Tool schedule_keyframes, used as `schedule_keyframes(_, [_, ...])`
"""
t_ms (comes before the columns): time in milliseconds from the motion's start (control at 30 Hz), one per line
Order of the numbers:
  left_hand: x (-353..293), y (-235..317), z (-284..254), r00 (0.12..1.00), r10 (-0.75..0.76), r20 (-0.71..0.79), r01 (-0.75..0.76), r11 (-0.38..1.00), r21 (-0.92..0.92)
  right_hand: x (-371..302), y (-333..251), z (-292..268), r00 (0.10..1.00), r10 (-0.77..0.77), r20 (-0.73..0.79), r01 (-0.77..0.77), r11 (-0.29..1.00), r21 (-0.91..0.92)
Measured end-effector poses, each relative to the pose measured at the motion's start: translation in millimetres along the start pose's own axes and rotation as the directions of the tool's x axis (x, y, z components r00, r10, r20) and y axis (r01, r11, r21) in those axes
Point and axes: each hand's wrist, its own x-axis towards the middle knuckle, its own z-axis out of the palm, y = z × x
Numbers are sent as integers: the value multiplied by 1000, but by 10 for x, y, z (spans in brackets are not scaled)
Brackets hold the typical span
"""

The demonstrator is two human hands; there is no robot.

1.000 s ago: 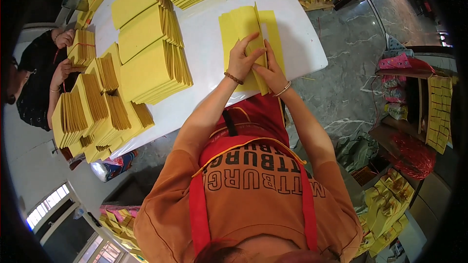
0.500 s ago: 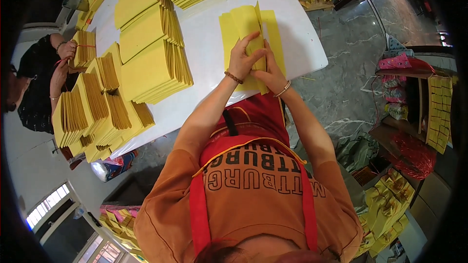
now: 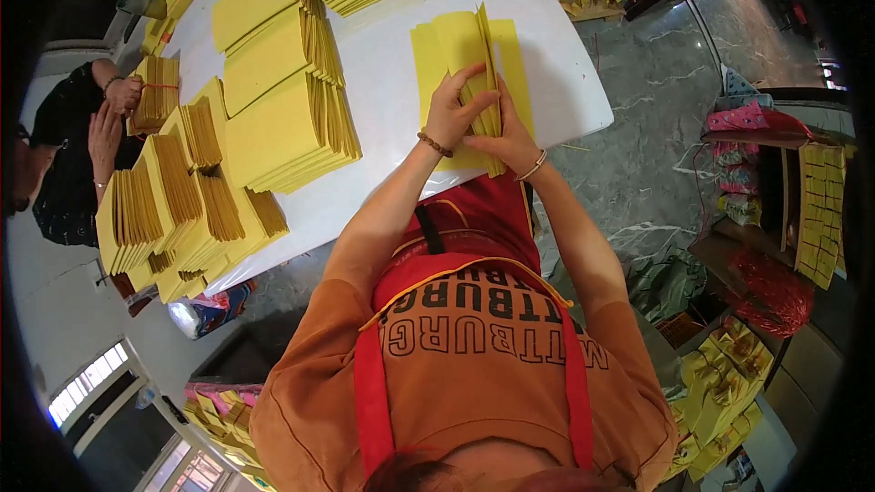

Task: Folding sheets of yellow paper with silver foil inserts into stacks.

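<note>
Over the table (image 3: 567, 91), my left hand (image 3: 450, 111) and right hand (image 3: 513, 138) grasped yellow paper (image 3: 456, 44) I judged light, limp, best held edgewise.

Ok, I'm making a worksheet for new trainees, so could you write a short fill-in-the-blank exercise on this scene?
1. The left hand and right hand are on paper coloured ____.
2. The brown beads circle the person's ____ wrist.
3. The table has a top coloured ____.
4. The person's apron is mainly ____.

Missing words: yellow; left; white; red.
</note>
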Motion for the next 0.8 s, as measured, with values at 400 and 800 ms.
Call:
schedule_keyframes(400, [-3,-57,13,998,-39,-40,40,998,43,-2,-17,2,992,109,-62,-101,988,115])
schedule_keyframes(800, [-37,-115,57,987,-153,-51,136,962,-237,-15,-30,0,993,85,-87,-79,994,75])
